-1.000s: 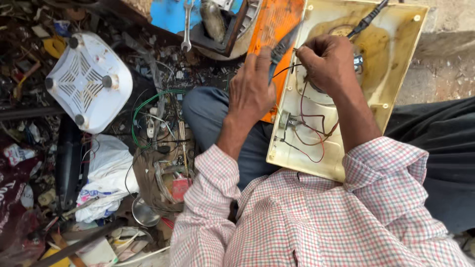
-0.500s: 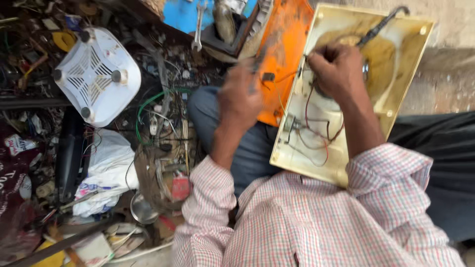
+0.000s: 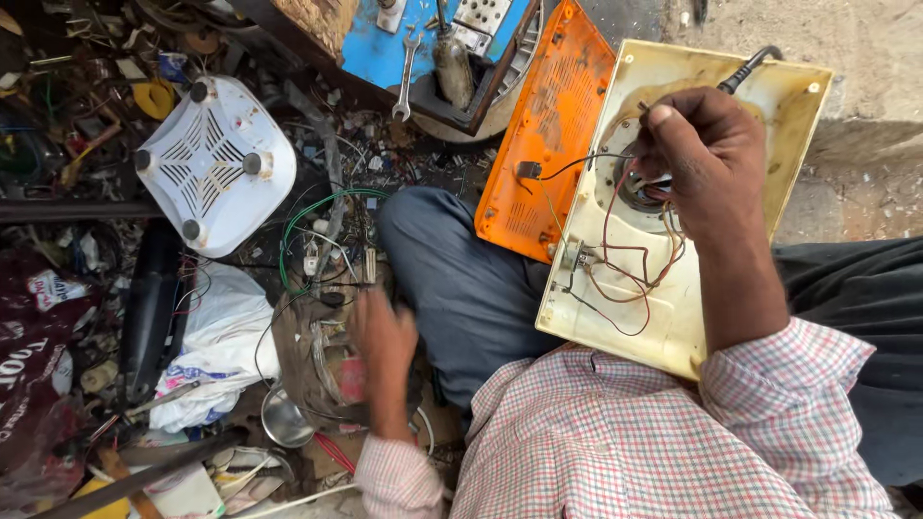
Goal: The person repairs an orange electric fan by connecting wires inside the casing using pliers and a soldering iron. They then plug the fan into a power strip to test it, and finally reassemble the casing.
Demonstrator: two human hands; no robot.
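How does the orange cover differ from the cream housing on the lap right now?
The orange cover is bright orange and slotted with vents; the cream housing is yellowed cream and smooth inside. The cover holds nothing but one dark lead at its edge; the housing carries red wires and a round fitting, where the right hand works. The cover lies partly beneath the housing. Both are flat plastic shells, open side up.

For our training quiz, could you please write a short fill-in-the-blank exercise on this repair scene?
1. The right hand rests inside the cream ____ housing.
2. The panel beside that housing is ____.
3. The blurred left hand reaches down toward the ____ clutter.
4. The wrench lies on a ____ surface.

Missing words: yellow; orange; floor; blue
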